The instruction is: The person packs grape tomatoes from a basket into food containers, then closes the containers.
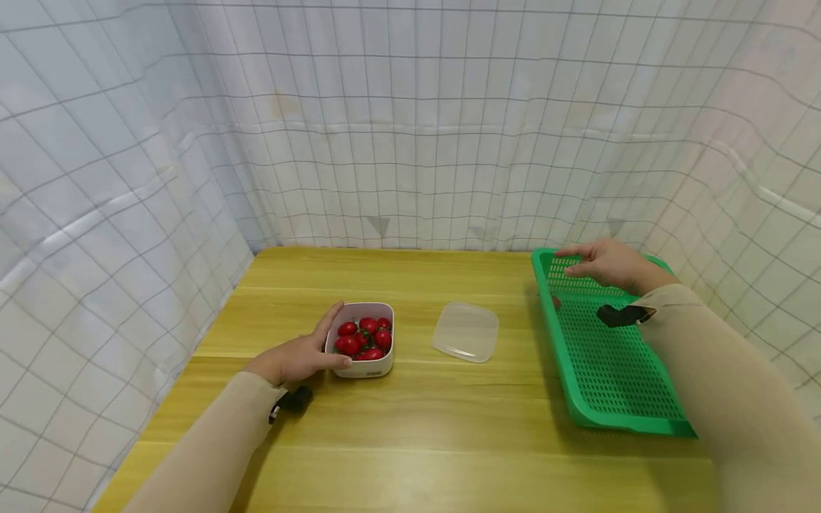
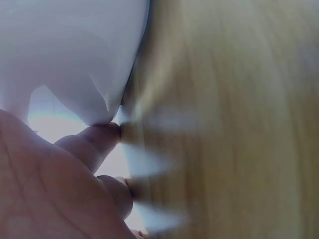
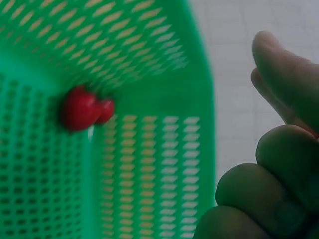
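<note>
My left hand (image 1: 298,360) holds a white square container (image 1: 361,370) from its left side, thumb along the near rim and a finger toward the far corner. Small red tomatoes (image 1: 368,325) with bits of green stem fill its bottom. Up close in the left wrist view, fingertips (image 2: 107,132) touch the pale container wall (image 2: 65,45). Over the far end of a green basket (image 1: 564,370), my right hand (image 1: 609,263) hovers with thumb and forefinger apart and nothing between them. Two red tomatoes (image 3: 82,108) lie together in the basket's corner in the right wrist view.
Between the container and the basket, a translucent square lid (image 1: 466,332) lies flat on the wooden table (image 1: 410,442). White checked curtains (image 1: 417,142) enclose the table at the back and both sides. The basket's raised rim stands along the table's right side.
</note>
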Demonstrator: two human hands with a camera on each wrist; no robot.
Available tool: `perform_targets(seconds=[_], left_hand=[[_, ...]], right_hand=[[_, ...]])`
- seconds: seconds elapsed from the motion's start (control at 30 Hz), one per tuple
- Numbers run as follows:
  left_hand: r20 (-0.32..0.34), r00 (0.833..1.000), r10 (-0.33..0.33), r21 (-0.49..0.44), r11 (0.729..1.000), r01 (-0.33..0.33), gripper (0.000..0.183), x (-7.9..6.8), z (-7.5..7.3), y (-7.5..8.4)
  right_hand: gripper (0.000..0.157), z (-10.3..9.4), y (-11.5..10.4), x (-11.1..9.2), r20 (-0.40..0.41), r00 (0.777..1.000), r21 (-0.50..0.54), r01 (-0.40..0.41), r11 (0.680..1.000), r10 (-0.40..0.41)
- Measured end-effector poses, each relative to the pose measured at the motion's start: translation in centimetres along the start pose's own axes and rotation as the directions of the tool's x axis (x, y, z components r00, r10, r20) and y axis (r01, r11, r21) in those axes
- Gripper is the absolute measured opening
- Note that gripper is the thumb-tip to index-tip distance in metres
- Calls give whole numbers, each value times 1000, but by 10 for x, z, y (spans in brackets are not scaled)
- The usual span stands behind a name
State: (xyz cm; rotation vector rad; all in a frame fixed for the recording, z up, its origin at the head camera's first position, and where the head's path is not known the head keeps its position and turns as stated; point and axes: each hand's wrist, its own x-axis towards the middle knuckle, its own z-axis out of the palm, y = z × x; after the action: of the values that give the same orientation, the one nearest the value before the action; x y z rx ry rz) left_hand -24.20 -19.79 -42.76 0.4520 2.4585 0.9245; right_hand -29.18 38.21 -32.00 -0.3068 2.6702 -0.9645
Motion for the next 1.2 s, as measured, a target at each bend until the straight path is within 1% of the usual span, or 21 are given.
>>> perform_targets(seconds=[0.03,0.1,0.17,0.27,0.37,0.47,0.57,0.77,0.9,1.0,1.2], left_hand=[[-1,1000,0,-2,1000,0,119,0,0,-1],[1,1000,0,-5,1000,0,119,0,0,-2],[4,1000,-2,-10,1000,2,119,0,1,-3],[10,1000,-3,-14,1000,3,119,-1,2,-4],[11,1000,-7,-17,1000,8,119,-1,3,-4],[8,1000,-8,-11,1000,8,119,-1,3,-3],[7,1000,-5,-11,1000,5,119,-1,2,-3],[4,1000,-1,-6,1000,1,118,-1,1,0],[-1,1000,1,0,1000,-1,118,-2,0,2],[2,1000,1,-11,1000,-1,118,-2,0,2],[2,1000,2,-30,1000,-2,118,-1,1,0]], right_hand=[[56,2,7,0,-1,1000,-23,-11,1000,11],[54,6,17,0,4,1000,-99,-20,995,21],[50,13,26,2,25,999,-139,-22,990,26],[46,23,36,7,84,996,-197,20,980,-3],[45,31,46,13,126,992,-213,41,976,-15],[44,37,51,17,129,992,-222,38,974,-9],[47,39,52,18,124,992,-214,11,977,16],[52,41,55,17,129,990,-237,-22,971,54],[53,41,59,19,139,988,-219,-37,975,68],[54,40,62,21,166,984,-218,-35,975,72],[59,41,70,28,212,971,-214,-65,975,111]])
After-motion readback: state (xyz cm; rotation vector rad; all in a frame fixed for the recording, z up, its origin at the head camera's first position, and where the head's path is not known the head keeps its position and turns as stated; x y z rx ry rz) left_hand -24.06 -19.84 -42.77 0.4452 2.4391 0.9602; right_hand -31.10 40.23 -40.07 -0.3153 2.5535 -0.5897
